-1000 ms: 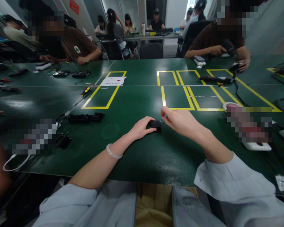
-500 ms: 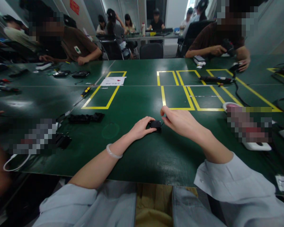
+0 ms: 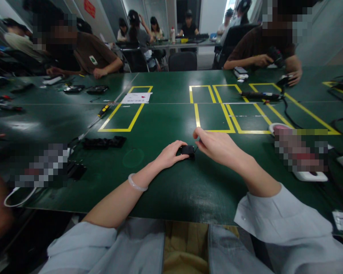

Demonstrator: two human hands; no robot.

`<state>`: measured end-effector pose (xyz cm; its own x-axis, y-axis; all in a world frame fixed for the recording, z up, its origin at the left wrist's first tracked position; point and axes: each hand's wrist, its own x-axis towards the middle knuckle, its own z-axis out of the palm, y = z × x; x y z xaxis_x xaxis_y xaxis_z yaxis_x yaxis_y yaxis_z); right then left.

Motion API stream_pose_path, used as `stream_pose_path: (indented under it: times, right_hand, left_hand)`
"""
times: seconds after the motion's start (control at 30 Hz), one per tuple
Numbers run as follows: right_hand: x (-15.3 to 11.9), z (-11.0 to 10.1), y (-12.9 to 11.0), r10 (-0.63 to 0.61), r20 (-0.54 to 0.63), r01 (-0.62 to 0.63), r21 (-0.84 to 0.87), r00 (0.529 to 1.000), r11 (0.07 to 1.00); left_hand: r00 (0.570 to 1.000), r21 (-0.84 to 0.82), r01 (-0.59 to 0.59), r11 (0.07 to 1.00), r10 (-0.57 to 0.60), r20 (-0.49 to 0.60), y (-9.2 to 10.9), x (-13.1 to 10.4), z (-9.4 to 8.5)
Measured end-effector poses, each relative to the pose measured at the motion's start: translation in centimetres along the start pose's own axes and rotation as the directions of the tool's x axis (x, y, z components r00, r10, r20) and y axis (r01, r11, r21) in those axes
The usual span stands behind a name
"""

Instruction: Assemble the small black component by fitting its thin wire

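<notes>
My left hand (image 3: 173, 153) grips a small black box-shaped part (image 3: 188, 151) on the green table, its thumb and fingers around the part's left side. Just right of it, my right hand (image 3: 214, 146) is closed in a pinch on a thin dark rod (image 3: 196, 148). The rod slants down to the right side of the black part; most of it is hidden by the fingers, and its exact kind cannot be made out.
A black strip-like part (image 3: 104, 142) lies to the left, near a phone with a white cable (image 3: 20, 201). Another phone in a white case (image 3: 310, 176) lies right. Yellow tape (image 3: 217, 131) marks rectangles on the green table (image 3: 171, 198). Across it, a co-worker holds a power screwdriver (image 3: 276, 56).
Almost nothing differs. Both hands keep their place at the black part, with only a very slight shift of the right fingers.
</notes>
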<state>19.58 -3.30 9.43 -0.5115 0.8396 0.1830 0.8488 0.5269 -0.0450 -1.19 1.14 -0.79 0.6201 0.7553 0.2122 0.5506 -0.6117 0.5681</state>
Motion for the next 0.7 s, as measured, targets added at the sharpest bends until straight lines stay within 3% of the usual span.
stream_pose_path:
  times: [0.33, 0.5, 0.7]
  right_hand:
    - [0.12, -0.14, 0.00, 0.041, 0.038, -0.037, -0.099, 0.998, 0.994]
    - [-0.07, -0.37, -0.22, 0.031, 0.018, -0.030, -0.019, 0.999, 0.999]
    - [0.07, -0.25, -0.12, 0.041, 0.064, -0.038, -0.058, 0.997, 0.998]
  left_hand:
    - [1.000, 0.003, 0.003, 1.000, -0.003, 0.008, 0.01, -0.02, -0.03]
    - [1.000, -0.012, 0.006, 1.000, -0.006, 0.010, 0.02, -0.04, -0.07]
    - [1.000, -0.012, 0.000, 1.000, 0.000, 0.019, -0.03, -0.01, -0.06]
